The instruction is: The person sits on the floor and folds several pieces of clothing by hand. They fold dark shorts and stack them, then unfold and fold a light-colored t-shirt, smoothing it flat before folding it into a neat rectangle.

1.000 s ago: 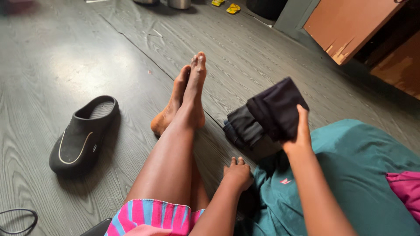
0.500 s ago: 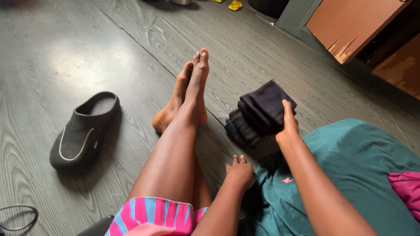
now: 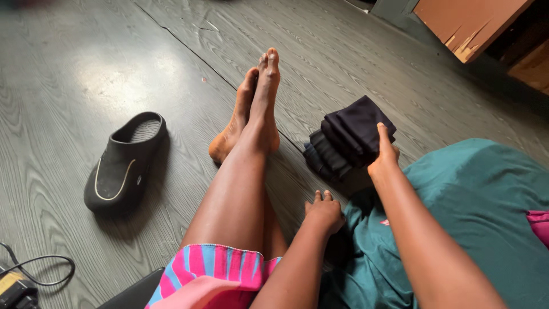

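I sit on a grey wood-grain floor with my bare legs [image 3: 246, 166] stretched out and crossed at the ankles. My right hand [image 3: 383, 157] presses a folded dark garment [image 3: 357, 129] onto a small pile of folded dark clothes [image 3: 326, 154] lying on the floor right of my feet, thumb on top of it. My left hand [image 3: 324, 210] rests on the floor beside my thigh, fingers curled down, holding nothing. A teal garment [image 3: 474, 200] lies spread over the floor under my right forearm.
A black clog [image 3: 123, 166] lies on the floor to the left. A black cable [image 3: 40, 266] and a small device sit at the bottom left corner. An orange-brown cabinet [image 3: 469, 23] stands at the top right. A pink cloth [image 3: 537, 220] shows at the right edge.
My right hand has brought the folded dark garment down from the air onto the pile of dark clothes. The view has shifted slightly down and left.
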